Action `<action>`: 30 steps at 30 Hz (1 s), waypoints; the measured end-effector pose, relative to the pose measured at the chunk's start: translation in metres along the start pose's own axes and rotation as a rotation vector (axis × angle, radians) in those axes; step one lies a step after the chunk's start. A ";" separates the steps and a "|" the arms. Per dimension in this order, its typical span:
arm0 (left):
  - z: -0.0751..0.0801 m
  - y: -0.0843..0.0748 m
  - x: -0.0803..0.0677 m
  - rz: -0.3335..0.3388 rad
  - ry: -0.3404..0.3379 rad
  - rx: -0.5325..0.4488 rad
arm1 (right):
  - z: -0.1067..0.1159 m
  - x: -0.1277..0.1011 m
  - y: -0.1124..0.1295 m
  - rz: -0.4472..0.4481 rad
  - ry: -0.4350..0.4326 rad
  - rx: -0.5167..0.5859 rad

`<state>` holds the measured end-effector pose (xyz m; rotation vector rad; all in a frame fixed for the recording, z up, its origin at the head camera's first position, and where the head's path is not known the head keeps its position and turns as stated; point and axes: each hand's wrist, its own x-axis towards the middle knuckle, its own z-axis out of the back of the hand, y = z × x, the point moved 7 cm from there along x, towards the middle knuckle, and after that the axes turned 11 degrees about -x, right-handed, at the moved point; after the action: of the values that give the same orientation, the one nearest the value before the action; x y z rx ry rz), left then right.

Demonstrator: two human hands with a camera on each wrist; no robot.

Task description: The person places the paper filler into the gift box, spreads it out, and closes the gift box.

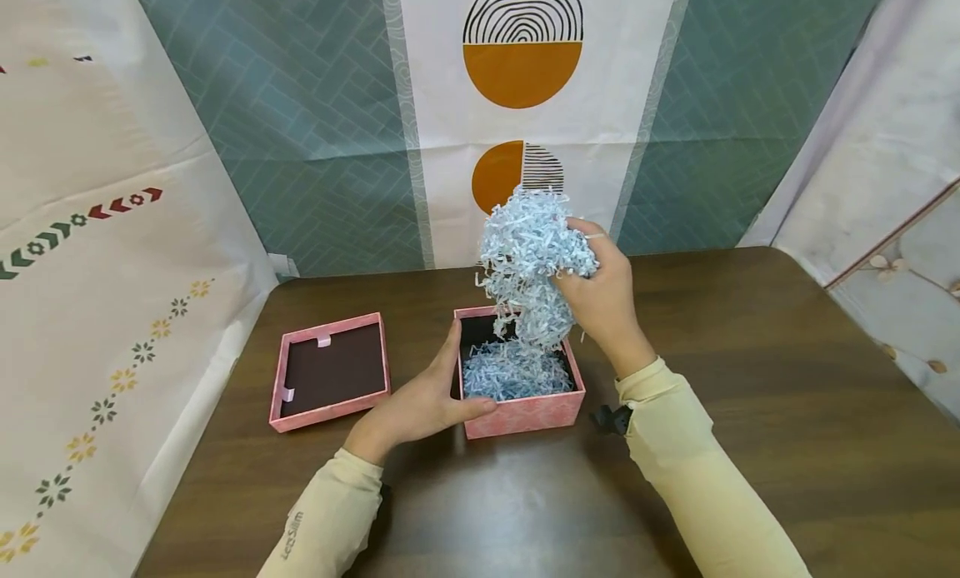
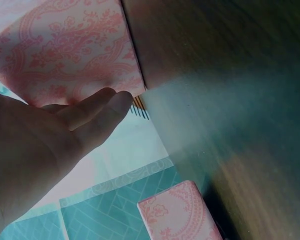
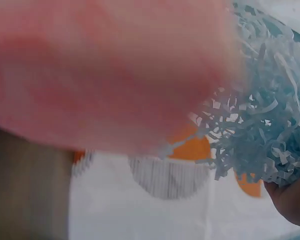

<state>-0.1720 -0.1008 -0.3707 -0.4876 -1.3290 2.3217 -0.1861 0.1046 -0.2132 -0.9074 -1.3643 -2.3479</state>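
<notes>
A clump of pale blue shredded paper [image 1: 534, 245] is gripped by my right hand [image 1: 603, 286] above a pink patterned box [image 1: 525, 416]. Strands hang from the clump down toward the box. More shredded paper [image 1: 513, 371] lies inside, against dark inner walls. My left hand [image 1: 423, 395] rests on the box's near left corner, its thumb along the front rim and its fingers fairly straight against the left side. The left wrist view shows those fingers [image 2: 97, 112] touching the patterned wall. In the right wrist view, the paper clump [image 3: 270, 110] fills the right side, and a blurred pink shape covers the upper left.
A pink box lid [image 1: 330, 370] with a dark inside and small light tabs lies on the brown wooden table [image 1: 750, 395], left of the box. Behind the table hangs a patterned cloth [image 1: 315, 128]. Light curtains [image 1: 82, 311] stand along the sides.
</notes>
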 end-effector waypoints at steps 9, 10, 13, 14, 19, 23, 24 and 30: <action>-0.002 -0.002 0.004 -0.009 0.019 -0.003 | -0.040 -0.032 -0.050 -0.009 0.060 -0.008; -0.002 -0.002 0.004 -0.010 0.020 -0.009 | -0.044 -0.035 -0.053 -0.018 0.098 -0.031; -0.002 -0.003 0.005 -0.007 0.022 -0.011 | -0.056 -0.044 -0.060 -0.079 0.259 -0.125; -0.002 -0.002 0.005 -0.007 0.024 -0.011 | -0.060 -0.047 -0.061 -0.097 0.316 -0.155; -0.001 -0.002 0.003 -0.011 0.021 0.009 | -0.076 -0.060 -0.062 -0.101 0.558 -0.360; 0.000 -0.002 0.001 -0.007 0.017 0.008 | -0.086 -0.072 -0.056 0.041 0.736 -0.597; 0.000 -0.002 0.001 -0.011 0.016 0.004 | -0.089 -0.074 -0.055 0.078 0.781 -0.649; 0.001 0.000 -0.001 -0.004 0.011 0.003 | -0.107 -0.083 -0.058 0.124 0.999 -0.770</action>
<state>-0.1714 -0.1017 -0.3702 -0.4957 -1.3206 2.3140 -0.1928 0.0374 -0.3437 0.1327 -0.0134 -2.5995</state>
